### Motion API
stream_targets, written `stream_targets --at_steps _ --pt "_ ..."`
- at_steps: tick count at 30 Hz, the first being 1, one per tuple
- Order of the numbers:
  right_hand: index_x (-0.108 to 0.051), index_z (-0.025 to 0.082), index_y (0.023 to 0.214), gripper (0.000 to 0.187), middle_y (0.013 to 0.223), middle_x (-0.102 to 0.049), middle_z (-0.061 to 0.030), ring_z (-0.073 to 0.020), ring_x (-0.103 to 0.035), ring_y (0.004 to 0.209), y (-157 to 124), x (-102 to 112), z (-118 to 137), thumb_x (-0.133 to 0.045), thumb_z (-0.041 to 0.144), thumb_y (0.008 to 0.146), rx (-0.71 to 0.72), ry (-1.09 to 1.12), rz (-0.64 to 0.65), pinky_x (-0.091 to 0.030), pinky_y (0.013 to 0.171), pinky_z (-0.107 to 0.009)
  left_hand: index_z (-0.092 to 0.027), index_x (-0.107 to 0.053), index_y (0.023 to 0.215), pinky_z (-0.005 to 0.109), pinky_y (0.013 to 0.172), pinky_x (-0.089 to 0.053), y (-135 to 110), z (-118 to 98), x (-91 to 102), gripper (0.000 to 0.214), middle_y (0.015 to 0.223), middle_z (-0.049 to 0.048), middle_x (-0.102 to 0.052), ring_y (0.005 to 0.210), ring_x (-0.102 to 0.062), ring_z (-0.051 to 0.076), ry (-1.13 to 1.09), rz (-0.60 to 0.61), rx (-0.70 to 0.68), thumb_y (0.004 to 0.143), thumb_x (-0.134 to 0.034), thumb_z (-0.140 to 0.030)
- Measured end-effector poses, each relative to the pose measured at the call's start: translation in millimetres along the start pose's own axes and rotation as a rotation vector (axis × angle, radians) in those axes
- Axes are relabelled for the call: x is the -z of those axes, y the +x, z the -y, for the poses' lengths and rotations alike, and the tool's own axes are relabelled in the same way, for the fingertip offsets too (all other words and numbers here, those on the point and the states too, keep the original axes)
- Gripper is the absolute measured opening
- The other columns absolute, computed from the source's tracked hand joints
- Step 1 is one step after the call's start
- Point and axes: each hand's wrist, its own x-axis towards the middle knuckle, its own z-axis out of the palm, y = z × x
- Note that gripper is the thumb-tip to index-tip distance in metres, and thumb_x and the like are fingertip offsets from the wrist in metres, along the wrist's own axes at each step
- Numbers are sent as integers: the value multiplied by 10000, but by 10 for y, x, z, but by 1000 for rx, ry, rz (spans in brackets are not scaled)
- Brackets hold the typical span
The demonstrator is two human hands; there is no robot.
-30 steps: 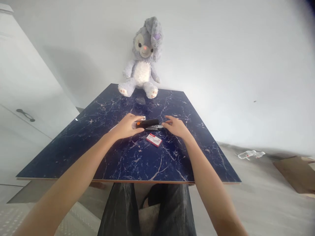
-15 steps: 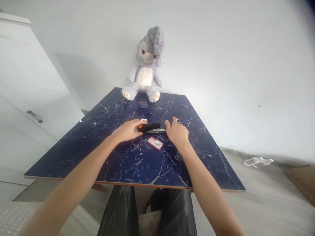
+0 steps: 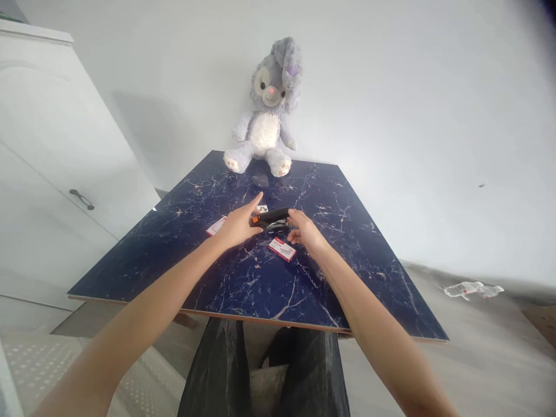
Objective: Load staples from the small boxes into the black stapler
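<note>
Black stapler [image 3: 278, 214] lying between left hand [image 3: 238, 227] and right hand [image 3: 307, 231].
Left thumb and index finger spread apart at its orange-marked left end; right fingers bent at its right end, thumb and index apart; can't tell if either grips. Red-and-white carton [image 3: 282, 249] just on near side, second carton [image 3: 214, 226] left; blue marbled table [image 3: 260, 295], plush rabbit [image 3: 266, 132] seated at far edge.

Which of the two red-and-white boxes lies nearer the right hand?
The fully visible box, on the near side of the black stapler; the other box lies beside the left hand, partly hidden.
</note>
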Motion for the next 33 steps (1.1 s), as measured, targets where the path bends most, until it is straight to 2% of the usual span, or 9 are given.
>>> stream_targets --at_steps 2,5,9,13,16,19,24,29,33 --pt "-369 188 1534 662 1456 -563 -182 -200 -732 827 -18 -24 2 -279 587 1013 57 -76 -82 -580 688 -325 -330 -248 1632 335 837 -544 -26 -112 -85 1041 1349 105 -660 960 -707 252 -17 17 -68 778 -845 -333" --pt "-425 195 1484 594 1510 -490 -186 -262 -655 1134 -74 -4 23 -300 549 1025 298 -321 -406 -538 882 -380 -320 -369 1585 371 883 -557 -60 -273 -193 781 1437 113 -602 904 -717 219 -143 144 -216 896 -727 -413" --pt "-647 215 1047 414 1066 -701 -109 -246 -649 988 -79 229 80 -330 481 1031 450 -555 -581 -475 880 -350 -270 -644 1365 455 1041 -495 -18 -241 -81 398 1303 96 -689 1088 -684 262 -110 70 -294 988 -584 -380" --pt "-644 226 857 360 846 -706 -62 -225 -634 790 -203 557 100 -426 474 1001 347 -708 -378 -459 761 -339 -251 -689 1316 594 1121 -385 -6 144 366 435 1357 121 -661 1305 -541 371 150 -25 -88 923 -647 -434" --pt "-676 246 1086 337 1227 -702 -107 -239 -674 928 -594 758 -1 -544 519 940 299 -690 51 -506 776 -345 -275 -578 1456 551 1117 -404 -152 448 717 694 1529 136 -527 1407 -460 398 187 131 60 833 -723 -545" --pt "-605 374 1370 574 1628 -399 -58 -317 -567 1309 -1065 889 -181 -720 483 818 252 -718 409 -538 914 -387 -355 -517 1500 393 1050 -476 -331 623 898 796 1578 83 -486 1385 -521 329 91 367 18 768 -785 -518" --pt "-560 433 1443 637 1615 -424 -19 -335 -389 1482 -1344 915 -343 -720 461 827 230 -750 406 -515 1024 -453 -360 -675 1331 318 869 -536 -365 669 887 614 1416 66 -647 1165 -678 286 71 404 39 731 -794 -415" --pt "-561 382 1454 684 1551 -497 -65 -348 -533 1345 -1303 806 -190 -748 491 806 215 -731 430 -512 1010 -474 -325 -670 1334 312 837 -540 -129 478 872 625 1364 63 -680 1106 -697 283 88 380 198 731 -781 -447" --pt "-534 336 1452 719 1429 -597 -80 -320 -607 1218 -1138 565 87 -774 518 800 360 -678 395 -518 968 -449 -274 -650 1365 339 915 -514 177 241 801 651 1371 79 -667 1147 -662 291 120 355 161 770 -748 -522"
